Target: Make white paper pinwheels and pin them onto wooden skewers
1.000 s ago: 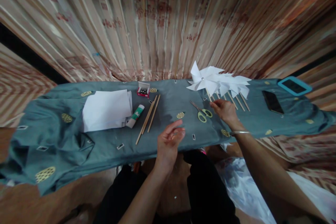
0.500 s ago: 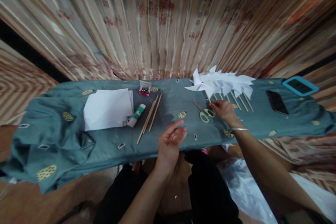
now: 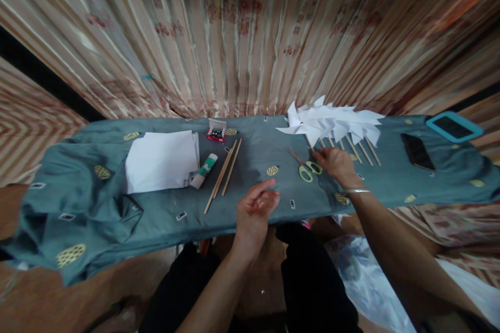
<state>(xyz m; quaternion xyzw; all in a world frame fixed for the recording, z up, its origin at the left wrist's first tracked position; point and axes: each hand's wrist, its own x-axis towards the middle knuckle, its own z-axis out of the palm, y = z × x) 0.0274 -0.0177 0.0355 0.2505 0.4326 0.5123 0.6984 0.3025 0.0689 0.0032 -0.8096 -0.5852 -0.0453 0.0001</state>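
The leftmost paper pinwheel (image 3: 302, 126) lies at the far edge of the teal cloth (image 3: 117, 218), its stick running toward the right hand (image 3: 335, 163), which rests fingers-down on the stick's near end beside the yellow-handled scissors (image 3: 305, 166). Whether those fingers pinch the stick or merely press it is hard to tell. The left hand (image 3: 255, 207) hovers palm-up, fingers loosely curled, holding nothing. Handling this well calls for gripping low on the stick, so the paper blades stay uncrushed and clear of the other pinwheels (image 3: 351, 125). Those overlap; their count is unclear. The small red box (image 3: 216, 131) shows dark contents, indistinct.
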